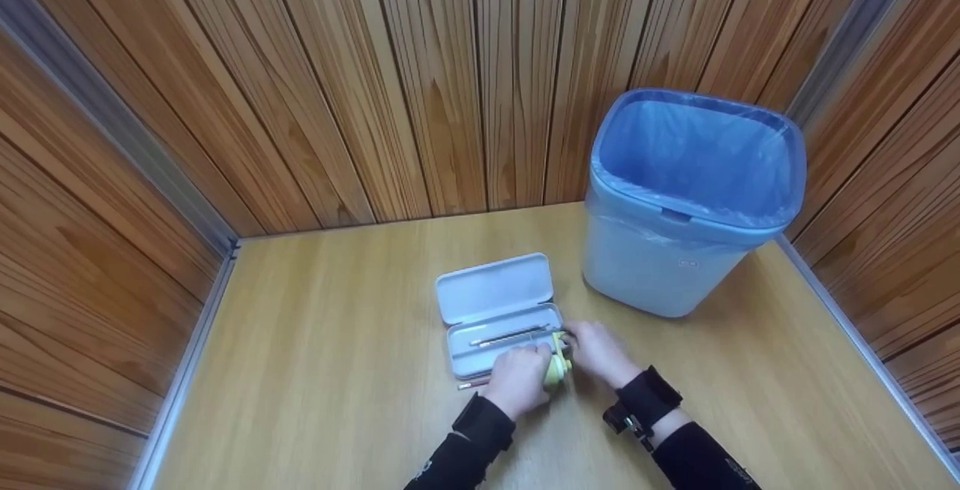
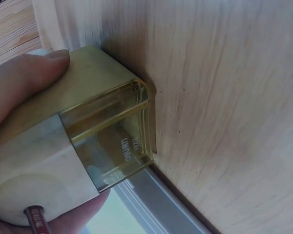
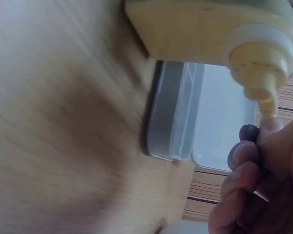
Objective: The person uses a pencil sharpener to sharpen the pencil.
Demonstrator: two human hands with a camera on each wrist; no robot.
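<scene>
A yellow crank pencil sharpener (image 1: 556,371) stands on the table, its body gripped by my left hand (image 1: 521,379). Its clear shavings drawer (image 2: 115,139) shows in the left wrist view. A dark red pencil (image 2: 37,220) sticks out of the hole in the sharpener's pale front. My right hand (image 1: 598,351) pinches the end of the yellow crank (image 3: 264,95) on the opposite side. Just behind the sharpener lies an open white pencil case (image 1: 491,289), with pencils (image 1: 510,335) in its tray. The pencil's tip is hidden inside the sharpener.
A bin (image 1: 645,265) lined with a blue bag stands at the back right, beyond my right hand. Wood-panelled walls (image 1: 442,85) enclose the table (image 1: 322,340) at the back and both sides.
</scene>
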